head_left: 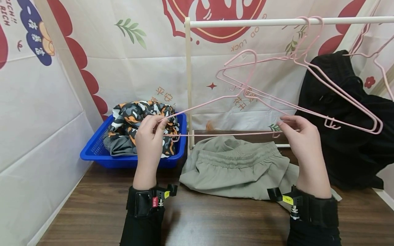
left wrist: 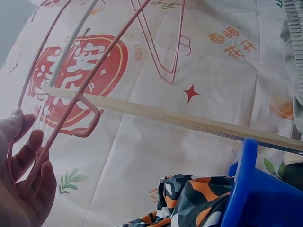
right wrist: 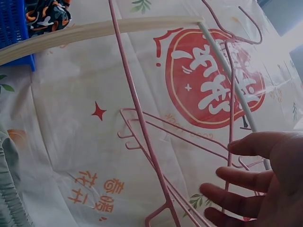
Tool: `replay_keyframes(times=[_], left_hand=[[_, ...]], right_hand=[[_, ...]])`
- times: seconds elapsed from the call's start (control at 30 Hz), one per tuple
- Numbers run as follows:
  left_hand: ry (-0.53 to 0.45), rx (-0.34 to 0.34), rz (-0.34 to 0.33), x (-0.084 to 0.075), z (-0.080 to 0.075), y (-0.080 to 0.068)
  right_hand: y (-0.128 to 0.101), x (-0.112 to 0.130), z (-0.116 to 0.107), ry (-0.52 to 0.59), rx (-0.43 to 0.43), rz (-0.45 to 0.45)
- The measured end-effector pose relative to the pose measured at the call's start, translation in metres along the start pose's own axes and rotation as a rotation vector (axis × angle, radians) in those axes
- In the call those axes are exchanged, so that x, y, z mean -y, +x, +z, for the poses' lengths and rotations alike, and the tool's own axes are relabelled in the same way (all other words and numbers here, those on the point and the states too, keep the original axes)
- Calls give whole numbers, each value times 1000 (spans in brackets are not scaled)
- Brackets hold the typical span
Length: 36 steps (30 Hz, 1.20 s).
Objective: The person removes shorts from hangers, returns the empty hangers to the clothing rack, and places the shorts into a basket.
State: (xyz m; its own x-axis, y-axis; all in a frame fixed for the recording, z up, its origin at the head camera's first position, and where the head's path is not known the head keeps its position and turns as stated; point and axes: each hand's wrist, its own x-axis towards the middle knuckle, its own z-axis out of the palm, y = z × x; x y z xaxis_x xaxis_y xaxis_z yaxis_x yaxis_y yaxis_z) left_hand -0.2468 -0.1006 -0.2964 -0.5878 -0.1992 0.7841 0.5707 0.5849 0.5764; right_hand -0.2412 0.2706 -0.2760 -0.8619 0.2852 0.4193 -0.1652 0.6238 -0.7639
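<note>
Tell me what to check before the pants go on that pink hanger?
1. Left hand pinches one end of the pink hanger: ok.
2. Right hand pinches its other end: ok.
3. Hanger is off the rail: ok, its hook hangs free.
4. Grey-green pants lie flat on the table, under the hanger: ok.
5. Room on the rail beside the other pink hangers: ok.
6. Pants free of the blue basket: ok.

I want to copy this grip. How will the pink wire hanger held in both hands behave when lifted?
The pink wire hanger is thin wire, so probably light and slightly springy. The left hand and right hand pinch its two ends, suggesting it would swing from one. Its hook could snag the hangers on the white rail.
</note>
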Motion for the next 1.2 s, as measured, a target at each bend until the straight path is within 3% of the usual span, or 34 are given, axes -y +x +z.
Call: replay_keyframes(times=[0.17,0.33,0.7,1.0,1.2], left_hand=[[-10,8,6,-1,-1,0],[-15,17,20,0,-1,1],[-60,15,8,1,-6,2],[-60,-33,3,3,-13,4],[-59,-73,-6,6,-15,5]], right_hand=[[-1,4,1,90,-148,32],[0,4,1,94,-202,32],[1,2,-5,49,-45,33],[1,-2,-3,15,-59,-25],[0,-5,-7,-1,41,-45]])
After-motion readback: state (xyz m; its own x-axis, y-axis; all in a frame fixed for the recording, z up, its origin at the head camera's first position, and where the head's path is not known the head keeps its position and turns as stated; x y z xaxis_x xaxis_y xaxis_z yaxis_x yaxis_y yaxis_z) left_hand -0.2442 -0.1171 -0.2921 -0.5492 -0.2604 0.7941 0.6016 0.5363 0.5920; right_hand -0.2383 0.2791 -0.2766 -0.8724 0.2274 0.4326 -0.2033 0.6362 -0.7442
